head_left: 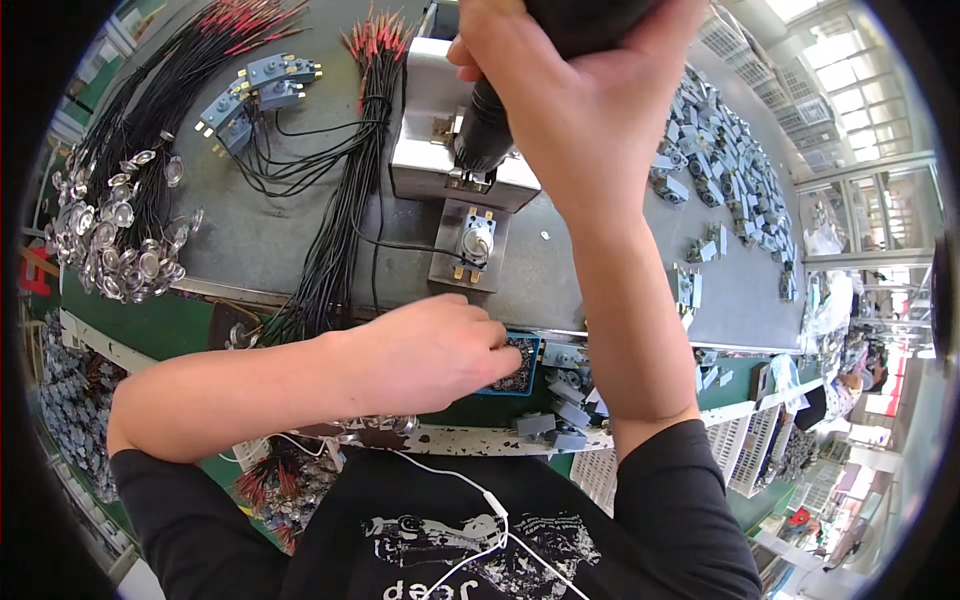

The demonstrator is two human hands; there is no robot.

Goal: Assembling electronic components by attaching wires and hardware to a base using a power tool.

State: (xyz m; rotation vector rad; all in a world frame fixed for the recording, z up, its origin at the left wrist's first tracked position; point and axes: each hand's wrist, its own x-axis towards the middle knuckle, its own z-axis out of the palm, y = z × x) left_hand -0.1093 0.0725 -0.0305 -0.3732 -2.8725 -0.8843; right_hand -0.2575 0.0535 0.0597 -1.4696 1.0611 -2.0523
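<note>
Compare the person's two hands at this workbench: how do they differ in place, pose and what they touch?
The right hand is raised over the bench, wrapped around a black power tool that points down at a metal jig. The left hand lies low at the bench edge, fingers dipped into a small blue tray of tiny parts. The right grips closed; the left pinches loosely. Both are bare.

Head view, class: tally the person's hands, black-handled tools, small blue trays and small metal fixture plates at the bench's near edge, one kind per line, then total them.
Hands: 2, left hand and right hand
Black-handled tool: 1
Small blue tray: 1
Metal fixture plate: 1
Total: 5
</note>
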